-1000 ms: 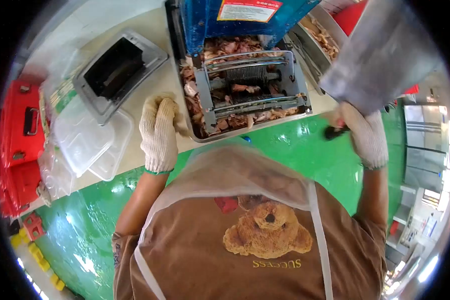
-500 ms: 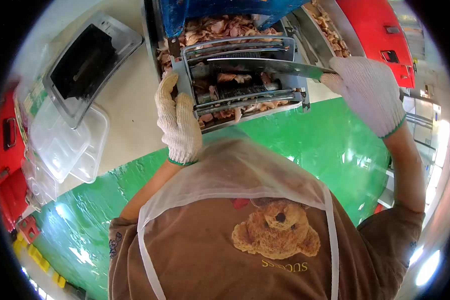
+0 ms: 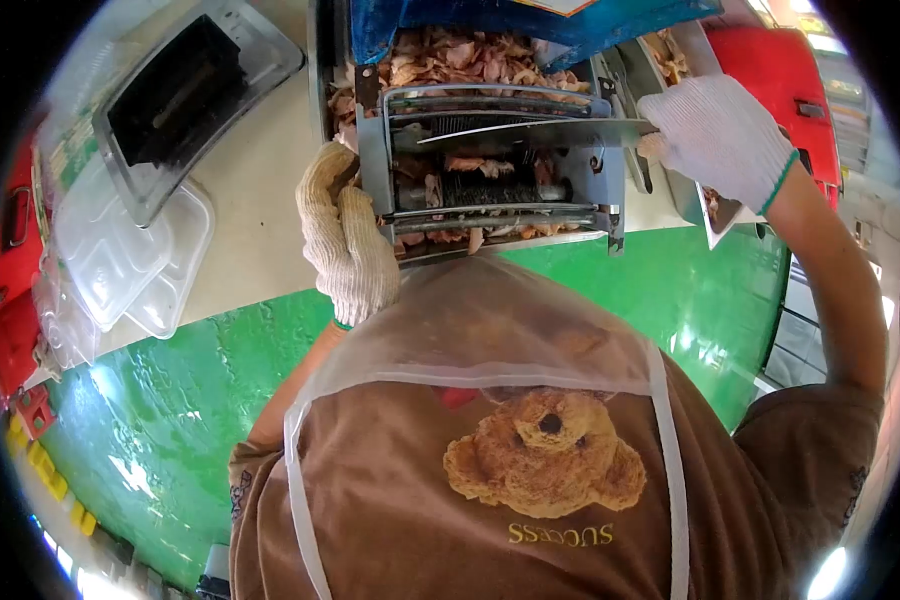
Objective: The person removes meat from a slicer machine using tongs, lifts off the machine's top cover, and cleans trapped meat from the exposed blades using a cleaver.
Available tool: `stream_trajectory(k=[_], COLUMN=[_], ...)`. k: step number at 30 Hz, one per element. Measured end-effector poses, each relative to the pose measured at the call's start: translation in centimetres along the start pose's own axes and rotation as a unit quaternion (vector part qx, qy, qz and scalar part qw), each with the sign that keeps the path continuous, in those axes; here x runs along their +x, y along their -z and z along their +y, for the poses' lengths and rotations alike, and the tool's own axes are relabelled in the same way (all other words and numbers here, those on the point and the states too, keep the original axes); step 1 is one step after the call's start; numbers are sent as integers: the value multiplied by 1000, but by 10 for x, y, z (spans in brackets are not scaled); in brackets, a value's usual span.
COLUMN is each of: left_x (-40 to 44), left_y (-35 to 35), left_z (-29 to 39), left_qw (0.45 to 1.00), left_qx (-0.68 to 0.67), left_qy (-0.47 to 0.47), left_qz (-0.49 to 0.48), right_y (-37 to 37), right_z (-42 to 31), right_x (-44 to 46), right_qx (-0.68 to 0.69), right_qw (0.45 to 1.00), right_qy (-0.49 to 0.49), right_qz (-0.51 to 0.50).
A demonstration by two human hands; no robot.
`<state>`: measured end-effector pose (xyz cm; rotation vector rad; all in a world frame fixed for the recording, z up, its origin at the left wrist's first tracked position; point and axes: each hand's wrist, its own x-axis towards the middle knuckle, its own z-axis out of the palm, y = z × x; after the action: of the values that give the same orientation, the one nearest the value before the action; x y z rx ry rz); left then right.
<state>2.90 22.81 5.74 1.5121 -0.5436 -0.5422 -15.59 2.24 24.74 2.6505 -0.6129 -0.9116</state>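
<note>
My right hand (image 3: 715, 135), in a white knit glove, is closed around the handle end of a long knife (image 3: 540, 132). The knife's blade points left and lies across the opening of a metal roller frame (image 3: 375, 170). Scraps of meat (image 3: 475, 165) cling to the dark toothed rollers (image 3: 490, 188) just below the blade. My left hand (image 3: 347, 235), gloved as well, is curled at the left side of the frame and grips its edge; the fingertips are partly hidden.
Sliced meat (image 3: 470, 62) is heaped behind the frame under a blue machine body (image 3: 420, 20). To the left lie a metal-rimmed black hopper (image 3: 185, 105) and clear plastic lids (image 3: 120, 255). A long metal tray (image 3: 678, 180) and red boxes (image 3: 775, 75) stand at right.
The right hand and knife have shifted slightly right relative to the frame, and the blade reaches less far left. The left hand stays at the frame's side. The camera view has shifted a little.
</note>
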Motion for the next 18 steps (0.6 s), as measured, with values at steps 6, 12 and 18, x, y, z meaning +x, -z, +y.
stream_trajectory(k=[6,12,18], left_x=[-3,-4,-9], left_y=[-5,-11,-12], left_z=[-2,-8,-7], left_qw=[998,995,985], left_qx=[30,-2,-121], left_qy=[-24,-53,25], left_qz=[41,87,124], right_y=[0,-5,6], right_z=[32,36,26], right_x=[33,35,27], right_qx=[96,83,-4], right_qw=[990,992,992], right_qy=[55,71,68], right_qz=[-86,-61,-108])
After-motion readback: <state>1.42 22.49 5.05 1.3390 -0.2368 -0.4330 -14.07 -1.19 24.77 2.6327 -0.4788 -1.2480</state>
